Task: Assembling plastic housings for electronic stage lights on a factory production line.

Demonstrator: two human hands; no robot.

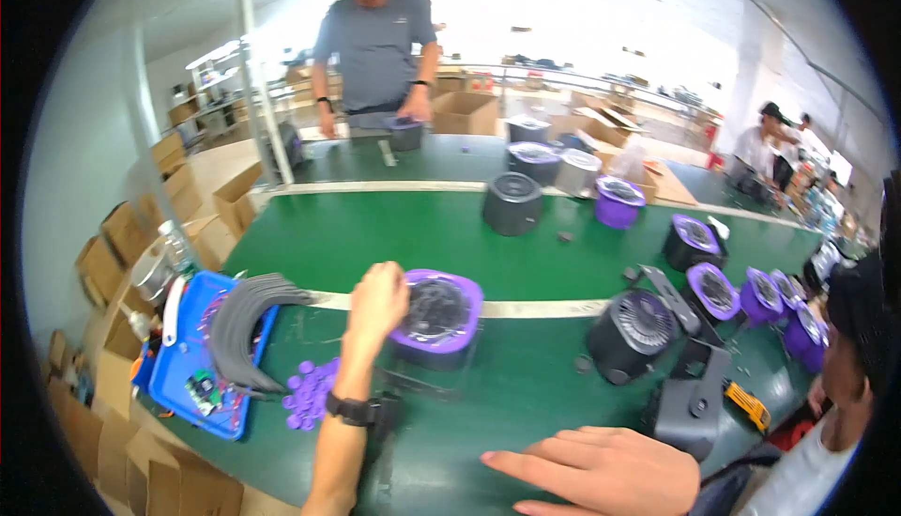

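Two hands of the person wearing the camera come in from the near edge over a green surface [526, 394]. The left hand [378, 298], with a black watch [349, 410] on its wrist, is clenched into a fist at the left rim of a purple-topped fan unit [436, 317], which sits on the surface just near of a pale strip running left to right; whether the fingers pinch anything small cannot be told. The right hand [601, 469] lies released, fingers flat and spread, palm down on the surface at the near edge, well apart from the unit.

Left of the left forearm lies a heap of small purple caps [308, 392]. Further left, a blue tray [192, 356] holds a curved stack of grey ring-shaped parts [242, 323] and some small pieces. Right of the unit stands a dark grey fan housing [631, 333] with a ribbed pale top, and near it a grey bracket part [690, 403] and a yellow tool [748, 405].

Farther off on the surface stands a dark round housing [512, 202], a purple tub [618, 201], and a row of purple-rimmed units [741, 292] trailing to the right. At the far side a person in a grey shirt [375, 42] stands with one hand on a dark housing. Cardboard boxes [141, 225] stack up along the left.
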